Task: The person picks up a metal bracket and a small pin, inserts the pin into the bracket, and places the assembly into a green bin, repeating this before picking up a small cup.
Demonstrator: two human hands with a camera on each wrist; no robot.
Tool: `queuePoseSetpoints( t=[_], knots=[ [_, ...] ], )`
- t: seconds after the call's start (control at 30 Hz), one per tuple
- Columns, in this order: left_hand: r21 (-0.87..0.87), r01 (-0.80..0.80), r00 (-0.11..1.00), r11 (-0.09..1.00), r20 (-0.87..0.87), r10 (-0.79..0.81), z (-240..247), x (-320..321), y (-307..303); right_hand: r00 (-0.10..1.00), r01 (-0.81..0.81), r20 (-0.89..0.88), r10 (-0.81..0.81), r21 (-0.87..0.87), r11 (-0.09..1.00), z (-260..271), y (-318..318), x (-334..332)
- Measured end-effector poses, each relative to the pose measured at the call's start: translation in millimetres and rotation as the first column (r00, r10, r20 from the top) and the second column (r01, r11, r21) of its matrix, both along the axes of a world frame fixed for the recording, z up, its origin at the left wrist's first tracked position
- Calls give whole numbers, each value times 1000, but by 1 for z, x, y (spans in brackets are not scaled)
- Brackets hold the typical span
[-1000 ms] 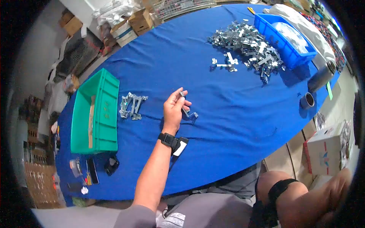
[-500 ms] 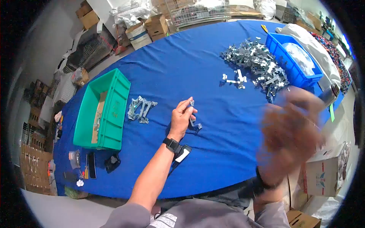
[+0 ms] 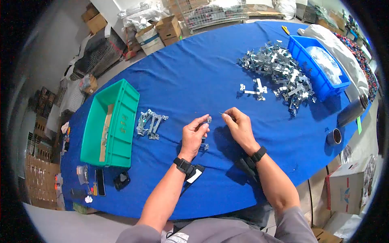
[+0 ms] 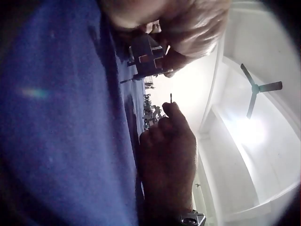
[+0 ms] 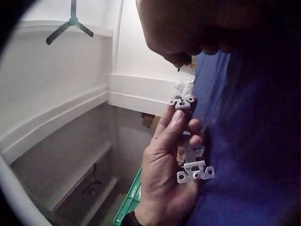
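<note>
My left hand [image 3: 193, 137] grips a shiny metal bracket [image 5: 196, 172] between thumb and fingers, over the blue cloth. The bracket has a flared end with holes on either side of the hand; its middle is hidden by the fingers. Just to the right, my right hand [image 3: 242, 128] pinches a small, thin dark pin-like piece [image 4: 171, 98] between thumb and forefinger. Its tip points toward the bracket, with a gap between them. Left of the hands, several similar brackets [image 3: 153, 124] lie grouped beside a green bin [image 3: 126, 133].
A large heap of metal brackets [image 3: 275, 65] lies at the back right beside a blue bin [image 3: 318, 77]. Two brackets [image 3: 255, 91] lie apart from the heap. A dark bottle [image 3: 352, 111] and a small cup [image 3: 334, 137] stand at the right edge. A phone [image 3: 100, 182] lies front left.
My right hand has swung in from the lower right, blurred half a second ago, to beside the left hand. The left hand keeps hold of the bracket in much the same place.
</note>
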State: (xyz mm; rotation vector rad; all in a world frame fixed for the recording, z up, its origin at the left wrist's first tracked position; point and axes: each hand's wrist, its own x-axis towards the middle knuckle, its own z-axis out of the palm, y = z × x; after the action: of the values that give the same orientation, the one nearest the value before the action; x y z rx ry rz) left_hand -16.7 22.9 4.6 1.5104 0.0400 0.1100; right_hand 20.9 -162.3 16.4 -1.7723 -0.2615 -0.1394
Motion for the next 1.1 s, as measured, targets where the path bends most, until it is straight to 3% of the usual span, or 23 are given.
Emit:
queuePoseSetpoints(
  t=[0.27, 0.5, 0.63, 0.7, 0.77, 0.9, 1.1],
  knots=[
    [116, -30, 996, 993, -83, 39, 4, -1, -4, 992, 10, 125, 2, -90, 996, -6, 0, 2],
    [78, -55, 998, 995, 10, 55, 2, 1, -7, 974, 0, 226, 30, -131, 991, -8, 0, 3],
    [55, -51, 999, 997, 0, 52, 5, -4, -7, 988, -26, 148, 46, -139, 990, -3, -1, -3],
    [107, -56, 993, 993, -95, 66, 9, -9, -7, 989, -29, 137, 47, -131, 991, -1, -4, -2],
    [66, -75, 996, 995, -53, 78, 4, -10, -9, 995, -28, 95, 41, -139, 990, -1, -5, -5],
    [134, -54, 994, 990, -84, 65, 10, -10, -8, 991, -11, 129, 26, -114, 993, -5, -4, -4],
    [-16, -70, 997, 997, -22, 70, 6, -10, -10, 992, -7, 122, 24, -134, 991, -2, -2, -7]
  ],
)
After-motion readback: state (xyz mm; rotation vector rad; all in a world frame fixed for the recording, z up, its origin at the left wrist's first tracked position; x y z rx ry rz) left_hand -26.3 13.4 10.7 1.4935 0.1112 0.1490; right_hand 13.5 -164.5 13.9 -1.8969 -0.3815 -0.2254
